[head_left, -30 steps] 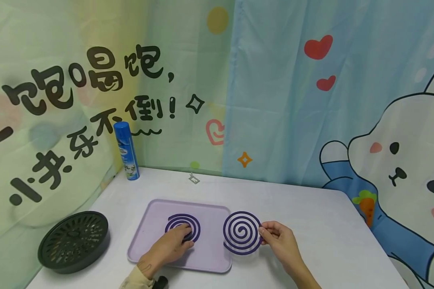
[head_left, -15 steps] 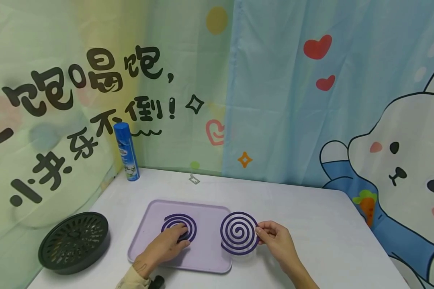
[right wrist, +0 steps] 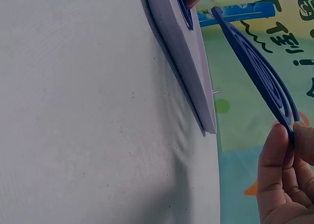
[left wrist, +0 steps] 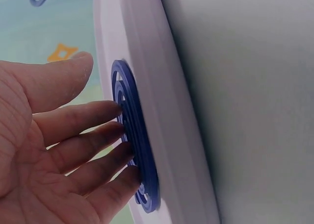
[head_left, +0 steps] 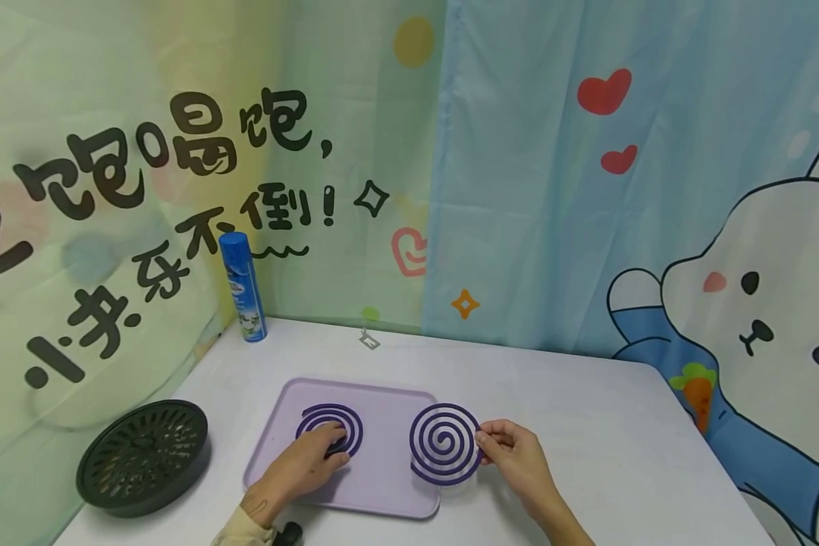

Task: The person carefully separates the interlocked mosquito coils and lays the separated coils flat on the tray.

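A dark-blue mosquito coil (head_left: pixel 359 434) lies flat on the lilac tray (head_left: pixel 389 432). My left hand (head_left: pixel 307 464) reaches over it, covering part of the spiral. In the left wrist view, the extended fingertips touch this coil's face, while the thumb stands apart. To the right, a second dark-blue mosquito coil (head_left: pixel 444 440) is raised above the tray's right edge, its spiral facing the head camera. My right hand (head_left: pixel 519 459) pinches its right rim between thumb and fingers. The right wrist view shows that held coil (right wrist: pixel 255 67) nearly edge-on, off the table.
A round black case (head_left: pixel 143 455) with a slotted lid sits at the table's left edge. The blue spray can (head_left: pixel 244 292) stands at the back left corner. Behind the white table (head_left: pixel 621 455) hangs a printed curtain (head_left: pixel 519 189); a small silver metal piece (head_left: pixel 368 341) is near the back edge.
My left hand has slid the flat coil a little to the left across the tray. My right hand has carried its coil slightly left too, still pinching the rim.
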Demonstrator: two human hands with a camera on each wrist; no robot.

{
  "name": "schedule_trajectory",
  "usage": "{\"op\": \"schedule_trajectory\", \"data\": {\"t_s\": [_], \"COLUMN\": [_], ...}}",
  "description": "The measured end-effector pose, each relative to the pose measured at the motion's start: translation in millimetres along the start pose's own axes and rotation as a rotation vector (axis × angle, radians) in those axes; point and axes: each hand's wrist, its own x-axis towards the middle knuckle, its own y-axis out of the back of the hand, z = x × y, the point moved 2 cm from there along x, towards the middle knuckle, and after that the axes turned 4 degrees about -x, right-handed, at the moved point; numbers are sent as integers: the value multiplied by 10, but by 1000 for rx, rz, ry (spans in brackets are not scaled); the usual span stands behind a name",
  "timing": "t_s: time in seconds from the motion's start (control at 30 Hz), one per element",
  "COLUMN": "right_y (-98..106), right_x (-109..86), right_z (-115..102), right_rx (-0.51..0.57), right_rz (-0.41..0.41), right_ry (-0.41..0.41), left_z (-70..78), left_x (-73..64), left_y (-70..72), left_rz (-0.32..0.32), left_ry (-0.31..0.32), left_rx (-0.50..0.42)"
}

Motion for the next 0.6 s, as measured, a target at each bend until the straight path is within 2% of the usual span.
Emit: {"op": "schedule_trajectory", "data": {"t_s": [0.43,0.6], "right_y": [-134,-198], "right_x": [13,35], "right_z": [-30,-43], "right_rx": [40,48], "right_rz": [-26,-40], "right_ry": [32,38], "left_z": [-32,-37], "left_x": [-22,-22], "left_y": [0,-2], "left_rz": [69,95], "left_ry": [-37,-24], "left_rx": [20,16]}}
